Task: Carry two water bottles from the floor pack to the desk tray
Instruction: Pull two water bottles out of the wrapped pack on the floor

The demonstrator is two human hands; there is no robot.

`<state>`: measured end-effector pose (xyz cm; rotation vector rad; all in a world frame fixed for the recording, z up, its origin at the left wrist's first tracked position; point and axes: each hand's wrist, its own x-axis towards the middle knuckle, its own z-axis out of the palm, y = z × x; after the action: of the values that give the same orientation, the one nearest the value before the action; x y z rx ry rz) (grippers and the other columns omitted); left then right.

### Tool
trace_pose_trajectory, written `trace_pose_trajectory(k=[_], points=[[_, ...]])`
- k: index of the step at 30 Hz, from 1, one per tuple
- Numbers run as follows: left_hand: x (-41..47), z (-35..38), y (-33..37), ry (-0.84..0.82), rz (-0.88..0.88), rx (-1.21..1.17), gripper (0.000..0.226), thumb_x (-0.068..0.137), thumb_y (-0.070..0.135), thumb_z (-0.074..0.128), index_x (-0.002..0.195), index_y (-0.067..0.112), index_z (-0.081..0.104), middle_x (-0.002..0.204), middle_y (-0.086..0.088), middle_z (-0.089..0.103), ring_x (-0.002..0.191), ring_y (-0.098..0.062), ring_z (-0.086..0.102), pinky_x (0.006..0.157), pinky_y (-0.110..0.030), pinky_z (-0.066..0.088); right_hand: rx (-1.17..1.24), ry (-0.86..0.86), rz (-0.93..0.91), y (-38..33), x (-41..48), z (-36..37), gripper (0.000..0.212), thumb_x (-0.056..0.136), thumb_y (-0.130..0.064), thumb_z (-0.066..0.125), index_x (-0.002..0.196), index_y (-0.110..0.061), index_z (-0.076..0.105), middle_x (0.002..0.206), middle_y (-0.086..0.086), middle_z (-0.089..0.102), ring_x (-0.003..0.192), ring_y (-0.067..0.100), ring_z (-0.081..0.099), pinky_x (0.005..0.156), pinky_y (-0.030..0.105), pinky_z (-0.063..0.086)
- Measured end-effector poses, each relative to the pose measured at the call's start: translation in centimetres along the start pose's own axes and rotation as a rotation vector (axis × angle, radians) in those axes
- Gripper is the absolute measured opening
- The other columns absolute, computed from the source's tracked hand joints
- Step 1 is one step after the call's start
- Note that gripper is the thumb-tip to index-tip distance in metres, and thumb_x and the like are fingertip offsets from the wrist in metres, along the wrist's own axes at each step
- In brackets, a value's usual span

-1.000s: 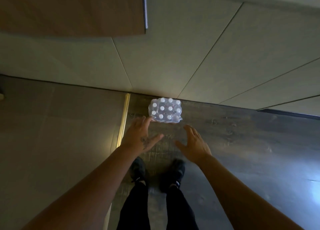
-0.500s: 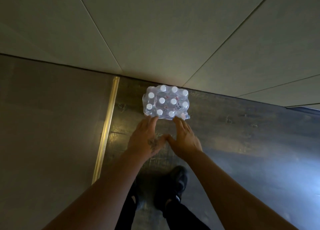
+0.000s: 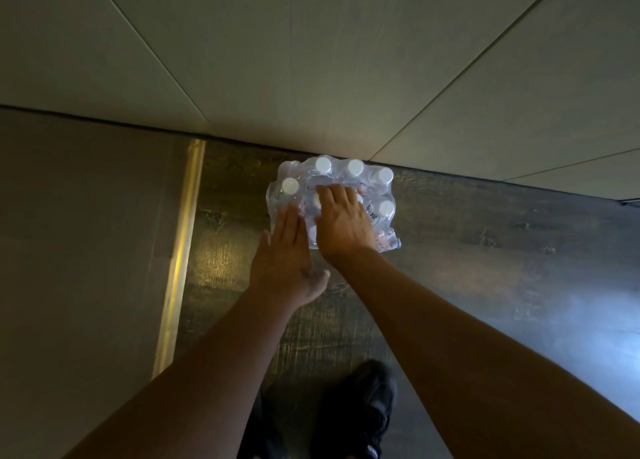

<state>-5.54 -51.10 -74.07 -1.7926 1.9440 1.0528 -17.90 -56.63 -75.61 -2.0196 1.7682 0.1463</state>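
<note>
- Pack (image 3: 332,200) of bottles sits on the floor (image 3: 485,268), against the wall (image 3: 311,78).
- Right hand (image 3: 341,225) rests spread on top; left hand (image 3: 289,254), flat and fingers together, touches its near-left edge.
- Best tear the wrap first, then grip necks.

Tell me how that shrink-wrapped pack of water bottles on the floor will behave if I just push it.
The pack is probably heavy: many capped bottles fill it, so it should slide, not tip. Its loose, crinkled film likely gives before the bottles move. The smooth wood floor may let it slide, though the wall right behind blocks a forward push.
</note>
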Motion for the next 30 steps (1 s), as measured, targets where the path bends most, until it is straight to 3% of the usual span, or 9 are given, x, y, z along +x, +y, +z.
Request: trace_pose_trajectory(k=[8, 22, 25, 28, 30], points=[[0.7, 0.2, -0.8, -0.033, 0.036, 0.013, 0.126, 0.096, 0.080, 0.050, 0.170, 0.010, -0.023, 0.177, -0.008, -0.039, 0.167, -0.025, -0.030, 0.139, -0.052, 0.000, -0.019, 0.016, 0.038, 0.8, 2.0, 0.7, 0.037, 0.102, -0.034, 0.062, 0.134, -0.018, 0.054, 0.126, 0.006, 0.059, 0.118, 0.025, 0.055, 0.100, 0.039, 0.049], [0.5, 1.1, -0.4, 0.021, 0.038, 0.033, 0.123, 0.098, 0.080, 0.045, 0.169, 0.009, -0.027, 0.173, -0.008, -0.046, 0.165, -0.026, -0.034, 0.139, -0.053, 0.000, 0.215, 0.177, 0.016, 1.0, -0.6, -1.6, 0.028, 0.102, -0.027, 0.064, 0.125, -0.014, 0.056, 0.114, 0.006, 0.070, 0.106, 0.025, 0.067, 0.078, 0.034, 0.051], [0.4, 2.4, -0.5, 0.128, 0.043, -0.030, 0.116, 0.100, 0.076, 0.045, 0.171, 0.011, -0.022, 0.176, -0.008, -0.040, 0.167, -0.026, -0.029, 0.140, -0.052, 0.001, 0.329, 0.233, 0.015, 1.2, -2.6, -3.7, 0.031, 0.102, -0.025, 0.063, 0.131, -0.016, 0.055, 0.118, 0.004, 0.069, 0.101, 0.021, 0.068, 0.072, 0.030, 0.049], [0.2, 3.2, -0.6, 0.239, 0.046, -0.168, 0.106, 0.103, 0.068, 0.050, 0.174, 0.015, -0.009, 0.182, -0.007, -0.025, 0.170, -0.024, -0.019, 0.140, -0.051, 0.007, 0.445, 0.287, 0.072, 1.4, -4.3, -6.1, 0.029, 0.103, -0.030, 0.061, 0.131, -0.025, 0.053, 0.119, -0.006, 0.067, 0.094, -0.001, 0.055, 0.071, 0.023, 0.045], [0.0, 3.2, -0.3, 0.297, 0.031, -0.327, 0.105, 0.103, 0.064, 0.057, 0.175, 0.018, -0.003, 0.185, -0.008, -0.012, 0.172, -0.024, -0.007, 0.139, -0.052, 0.017, 0.470, 0.322, 0.084, 1.4, -5.2, -7.6, 0.028, 0.102, -0.034, 0.058, 0.128, -0.024, 0.054, 0.118, -0.009, 0.067, 0.094, -0.006, 0.050, 0.069, 0.013, 0.041]])
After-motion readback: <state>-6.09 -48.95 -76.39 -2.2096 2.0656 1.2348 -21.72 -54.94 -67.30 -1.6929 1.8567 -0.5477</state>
